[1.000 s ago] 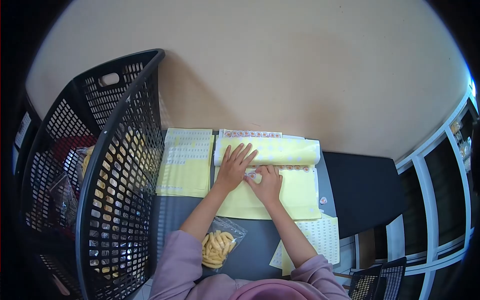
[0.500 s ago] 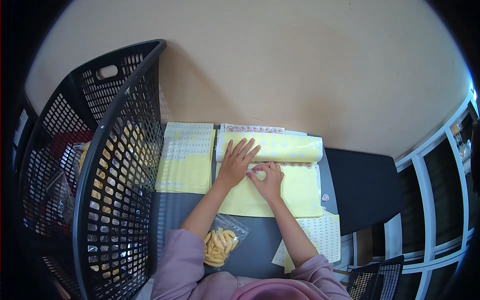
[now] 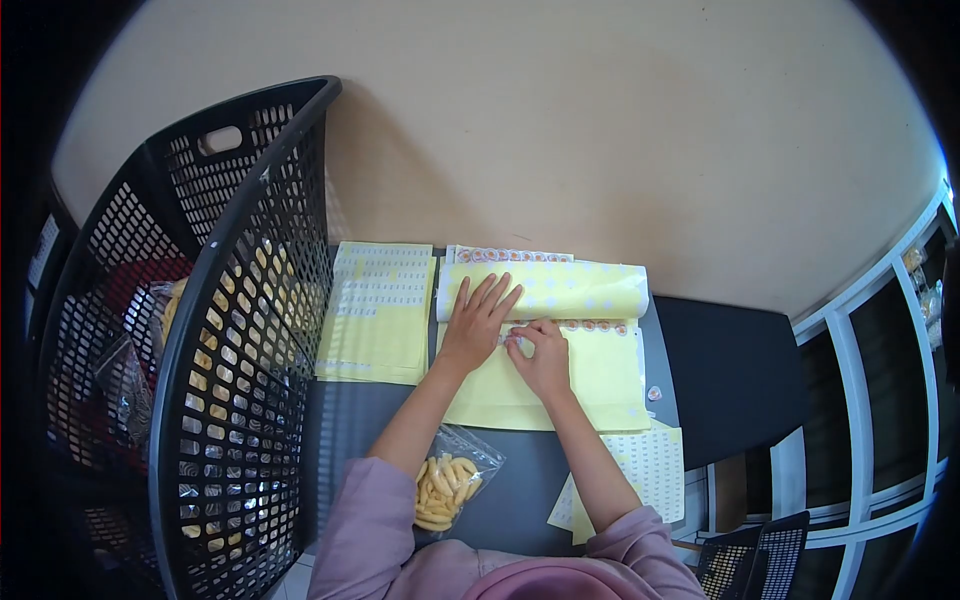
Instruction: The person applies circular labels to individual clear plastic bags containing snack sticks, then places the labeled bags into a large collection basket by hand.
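Observation:
My left hand (image 3: pixel 478 325) lies flat with its fingers spread, pressing on the folded-back flap (image 3: pixel 590 290) of a yellow sticker sheet (image 3: pixel 540 400). Just to its right, my right hand (image 3: pixel 543 360) pinches a small pale sticker (image 3: pixel 513 337) between thumb and forefinger, close to the sheet's surface. The fingertips partly cover it. A row of round orange-and-white stickers (image 3: pixel 603 326) shows along the fold. Below my left forearm, a clear zip bag (image 3: pixel 447 487) of pale yellow curved snacks rests at the table's near edge.
Yellow printed label sheets (image 3: pixel 372 350) lie to the left and more label sheets (image 3: pixel 650 470) at the lower right. A single loose sticker (image 3: pixel 654 393) sits right of the work. A tall black basket (image 3: pixel 240 230) holding bagged snacks stands at left. The wall (image 3: pixel 560 130) rises behind the table.
The view has shifted slightly. My right hand has turned a little, and more of the orange sticker row shows along the fold. My left hand stays flat on the flap.

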The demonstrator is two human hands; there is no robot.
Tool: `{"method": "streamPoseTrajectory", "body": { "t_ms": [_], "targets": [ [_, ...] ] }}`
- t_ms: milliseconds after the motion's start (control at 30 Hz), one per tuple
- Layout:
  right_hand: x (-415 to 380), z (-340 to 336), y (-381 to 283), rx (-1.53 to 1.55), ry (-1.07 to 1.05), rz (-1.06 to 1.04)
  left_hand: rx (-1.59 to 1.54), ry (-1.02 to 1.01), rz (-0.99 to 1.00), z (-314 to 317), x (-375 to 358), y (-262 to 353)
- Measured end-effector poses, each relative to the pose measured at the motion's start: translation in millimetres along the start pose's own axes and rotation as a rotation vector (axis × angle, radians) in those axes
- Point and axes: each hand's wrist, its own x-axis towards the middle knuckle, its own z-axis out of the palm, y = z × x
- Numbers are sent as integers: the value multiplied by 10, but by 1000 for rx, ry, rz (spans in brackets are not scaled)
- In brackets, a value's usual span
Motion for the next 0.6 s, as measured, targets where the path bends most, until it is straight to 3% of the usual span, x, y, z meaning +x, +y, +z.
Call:
{"method": "streamPoseTrajectory", "body": {
  "t_ms": [100,167,267,400,467,500,567,600],
  "targets": [
    [24,-71,-96,-176,8,-105,-70,31,-10,4,0,-3],
    [61,-151,-75,-198,-106,-250,-99,22,-11,7,3,-12],
    [137,-245,-69,-151,-279,-260,-116,83,1,21,2,-12],
    [145,-186,-10,-104,-262,-224,-255,202,41,49,-27,-62],
    [188,-187,23,6,-285,-167,-546,136,-20,78,-54,-152],
    [226,-213,29,5,-286,-169,-546,139,-21,36,-42,-196],
    [279,-256,41,104,-455,-39,-609,-119,96,-42,-4,-290],
    [286,-255,47,107,-455,-39,-608,-121,95,-92,34,-293]
  ]
}}
